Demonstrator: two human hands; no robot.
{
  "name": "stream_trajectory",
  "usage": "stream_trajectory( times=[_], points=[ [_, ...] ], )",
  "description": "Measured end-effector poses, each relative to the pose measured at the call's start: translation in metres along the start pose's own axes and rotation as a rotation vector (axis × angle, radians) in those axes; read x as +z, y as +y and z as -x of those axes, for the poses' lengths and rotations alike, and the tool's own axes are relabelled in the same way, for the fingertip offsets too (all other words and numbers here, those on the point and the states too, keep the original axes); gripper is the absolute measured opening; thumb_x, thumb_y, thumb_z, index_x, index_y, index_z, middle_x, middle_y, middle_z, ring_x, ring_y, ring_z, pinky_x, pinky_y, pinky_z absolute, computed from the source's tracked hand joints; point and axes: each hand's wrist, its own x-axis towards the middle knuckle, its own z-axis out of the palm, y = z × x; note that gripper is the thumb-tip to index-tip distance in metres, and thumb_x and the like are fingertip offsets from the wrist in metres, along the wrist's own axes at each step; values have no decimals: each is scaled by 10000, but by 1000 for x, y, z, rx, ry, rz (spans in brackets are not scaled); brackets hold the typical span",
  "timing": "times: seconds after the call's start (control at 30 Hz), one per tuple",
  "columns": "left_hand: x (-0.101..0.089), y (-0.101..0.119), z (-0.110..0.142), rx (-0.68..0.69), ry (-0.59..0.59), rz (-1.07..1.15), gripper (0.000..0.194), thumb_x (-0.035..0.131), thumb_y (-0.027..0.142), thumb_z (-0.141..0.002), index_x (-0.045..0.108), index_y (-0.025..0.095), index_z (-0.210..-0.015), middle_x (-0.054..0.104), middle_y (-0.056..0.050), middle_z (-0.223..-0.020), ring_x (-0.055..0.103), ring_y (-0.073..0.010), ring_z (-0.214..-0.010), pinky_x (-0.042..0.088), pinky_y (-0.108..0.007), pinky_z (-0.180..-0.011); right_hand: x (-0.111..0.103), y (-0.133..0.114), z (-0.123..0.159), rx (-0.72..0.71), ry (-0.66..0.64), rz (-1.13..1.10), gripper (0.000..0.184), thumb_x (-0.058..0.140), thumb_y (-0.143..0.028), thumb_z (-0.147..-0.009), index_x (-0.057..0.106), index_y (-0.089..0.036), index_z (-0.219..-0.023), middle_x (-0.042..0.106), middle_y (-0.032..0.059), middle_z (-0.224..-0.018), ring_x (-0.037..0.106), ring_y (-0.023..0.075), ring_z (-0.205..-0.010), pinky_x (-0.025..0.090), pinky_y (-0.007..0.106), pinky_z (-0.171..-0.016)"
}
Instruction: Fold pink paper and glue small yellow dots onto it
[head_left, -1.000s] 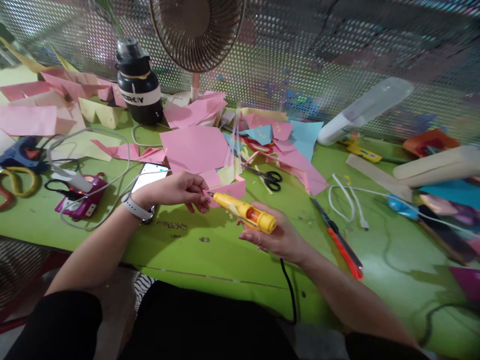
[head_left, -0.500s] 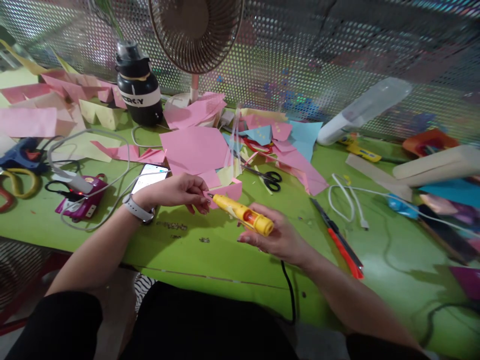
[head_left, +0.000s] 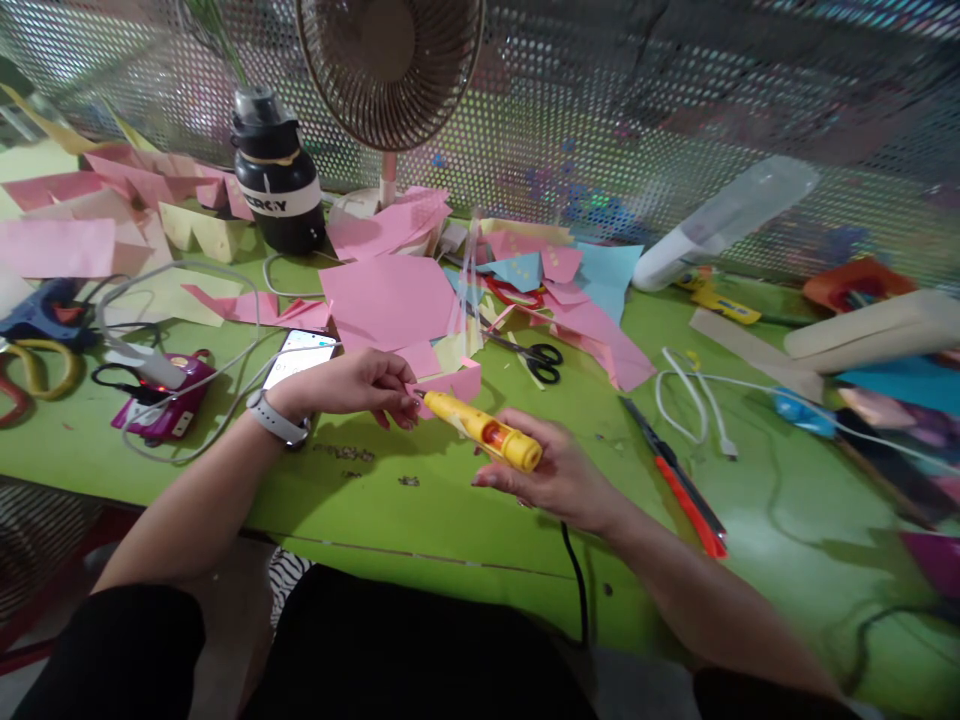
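My right hand (head_left: 551, 465) is wrapped round a yellow hot glue gun (head_left: 480, 430), with a black cord hanging below. Its dark tip points left and sits right by the fingertips of my left hand (head_left: 379, 388). Those fingers are pinched together at the left end of a folded pink paper piece (head_left: 454, 382); the exact grip is partly hidden. Whether the tip touches the paper I cannot tell. Just behind my left wrist lies a lit phone (head_left: 300, 355). Small metallic bits (head_left: 343, 453) are scattered on the green table (head_left: 450, 525) in front of my hands.
Black-handled scissors (head_left: 544, 362), clear glue sticks (head_left: 466, 290) and pink sheets (head_left: 390, 300) lie behind my hands. On the right are a red cutter knife (head_left: 686, 500) and a white cable (head_left: 697, 400). A purple power strip (head_left: 176, 395), black bottle (head_left: 279, 190) and fan (head_left: 390, 70) stand left and back.
The glue gun and right hand have shifted very slightly to the left. My left hand stays in nearly the same place.
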Motion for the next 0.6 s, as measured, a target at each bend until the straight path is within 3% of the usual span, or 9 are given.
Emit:
stream_trajectory(
  times=[0.43,0.6],
  points=[
    [0,-3,-1,20,-11,3,244,672,371,-886,627,135,-930,769,-109,-961,733,-147,-796,561,-231,-681,1,0,-1,12,17,-3,473,831,-538,-665,506,-205,-752,424,-69,-590,378,64,-465,327,192,-370],
    [0,-2,0,19,-9,-3,239,672,358,-887,625,132,-948,767,-109,-954,735,-152,-799,563,-239,-675,-3,3,1,14,4,-50,427,799,-524,-713,523,-205,-777,460,-58,-610,404,68,-461,359,194,-365]
  ],
)
